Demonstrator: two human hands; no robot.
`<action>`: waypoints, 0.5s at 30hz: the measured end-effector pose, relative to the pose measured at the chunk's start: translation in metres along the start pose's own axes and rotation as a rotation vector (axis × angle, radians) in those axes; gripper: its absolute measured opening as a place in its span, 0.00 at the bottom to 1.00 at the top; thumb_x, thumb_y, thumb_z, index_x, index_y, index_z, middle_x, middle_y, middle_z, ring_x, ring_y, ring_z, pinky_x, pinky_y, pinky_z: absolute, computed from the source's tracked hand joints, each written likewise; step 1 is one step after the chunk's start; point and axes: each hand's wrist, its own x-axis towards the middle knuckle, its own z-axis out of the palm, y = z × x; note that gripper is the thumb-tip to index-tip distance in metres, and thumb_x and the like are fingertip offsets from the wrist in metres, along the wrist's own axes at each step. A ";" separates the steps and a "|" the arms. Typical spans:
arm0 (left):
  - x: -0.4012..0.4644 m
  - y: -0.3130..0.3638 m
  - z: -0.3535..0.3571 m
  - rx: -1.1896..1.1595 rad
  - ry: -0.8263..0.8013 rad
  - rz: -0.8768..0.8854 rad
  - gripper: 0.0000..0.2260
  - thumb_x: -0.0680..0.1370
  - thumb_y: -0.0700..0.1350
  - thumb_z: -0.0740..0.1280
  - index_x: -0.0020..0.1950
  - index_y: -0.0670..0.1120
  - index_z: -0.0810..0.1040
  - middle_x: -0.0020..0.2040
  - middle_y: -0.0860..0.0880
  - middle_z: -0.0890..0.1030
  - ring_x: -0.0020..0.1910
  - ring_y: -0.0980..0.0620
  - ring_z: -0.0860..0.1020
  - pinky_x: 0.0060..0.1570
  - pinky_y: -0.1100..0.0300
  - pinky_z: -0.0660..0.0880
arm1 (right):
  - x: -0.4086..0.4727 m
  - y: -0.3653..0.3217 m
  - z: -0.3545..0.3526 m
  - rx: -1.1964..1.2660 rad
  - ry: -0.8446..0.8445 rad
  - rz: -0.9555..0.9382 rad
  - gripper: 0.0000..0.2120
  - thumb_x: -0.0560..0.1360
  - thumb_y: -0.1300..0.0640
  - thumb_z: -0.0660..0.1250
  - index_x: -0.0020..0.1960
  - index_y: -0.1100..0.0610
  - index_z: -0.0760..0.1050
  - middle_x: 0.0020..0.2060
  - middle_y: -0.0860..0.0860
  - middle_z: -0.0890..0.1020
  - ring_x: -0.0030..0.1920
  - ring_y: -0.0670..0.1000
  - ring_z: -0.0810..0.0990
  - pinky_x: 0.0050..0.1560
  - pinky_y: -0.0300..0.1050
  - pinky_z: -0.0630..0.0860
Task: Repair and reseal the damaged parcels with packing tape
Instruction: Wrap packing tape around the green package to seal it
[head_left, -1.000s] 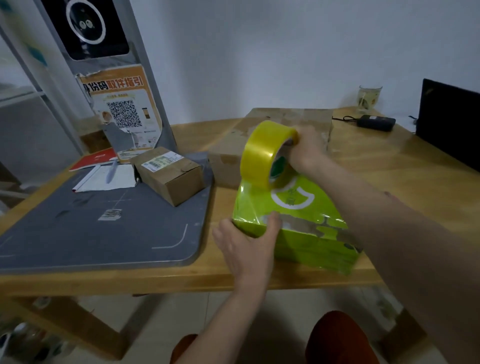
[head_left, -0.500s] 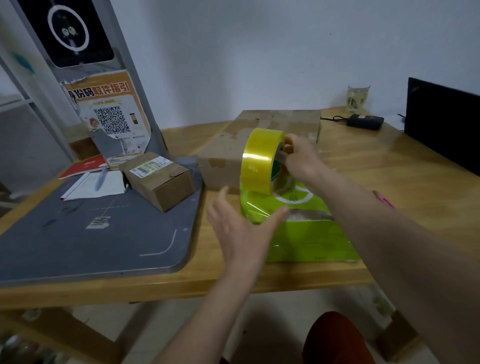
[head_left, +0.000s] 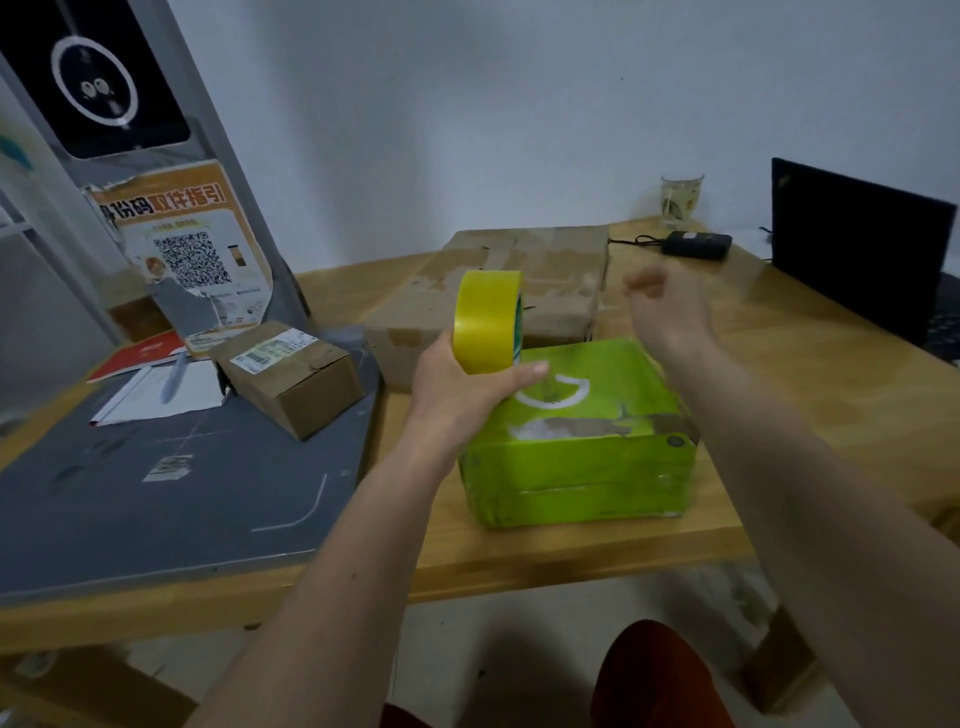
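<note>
Yellow tape roll (head_left: 485, 322) gripped by left hand (head_left: 457, 387) above green parcel (head_left: 582, 447); right hand (head_left: 670, 306) blurred, grip unclear.

Dim, flat indoor light with a cool bluish cast on the wall (head_left: 519, 104). No hard shadows; only soft darkening under the table (head_left: 571, 551) edge. Faint sheen on the yellow tape roll (head_left: 485, 322) and on the green parcel (head_left: 582, 467) wrap. Motion blur on the right hand (head_left: 667, 312), smeared at the fingers. Wide-angle bending toward the edges, visible in the leaning grey panel (head_left: 228, 156). Grainy, soft detail throughout.
</note>
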 end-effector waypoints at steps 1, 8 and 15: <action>0.000 0.000 0.003 -0.004 0.016 -0.002 0.23 0.59 0.47 0.84 0.51 0.45 0.81 0.45 0.47 0.86 0.45 0.48 0.84 0.50 0.43 0.81 | 0.001 0.013 -0.007 -0.025 0.052 0.074 0.12 0.75 0.64 0.61 0.55 0.58 0.78 0.56 0.54 0.80 0.59 0.55 0.76 0.61 0.47 0.71; 0.003 -0.004 0.013 -0.017 0.072 0.013 0.24 0.56 0.53 0.80 0.47 0.47 0.81 0.44 0.47 0.86 0.44 0.47 0.84 0.50 0.42 0.80 | -0.014 0.099 -0.027 -0.479 -0.038 0.380 0.18 0.75 0.60 0.60 0.64 0.59 0.72 0.63 0.61 0.74 0.67 0.62 0.67 0.64 0.51 0.64; 0.002 -0.001 -0.005 -0.063 -0.206 -0.042 0.30 0.58 0.52 0.81 0.57 0.46 0.80 0.50 0.46 0.85 0.51 0.46 0.84 0.56 0.45 0.79 | -0.026 0.125 -0.036 -0.639 -0.052 0.273 0.18 0.80 0.52 0.62 0.60 0.65 0.70 0.57 0.67 0.76 0.60 0.66 0.73 0.58 0.52 0.68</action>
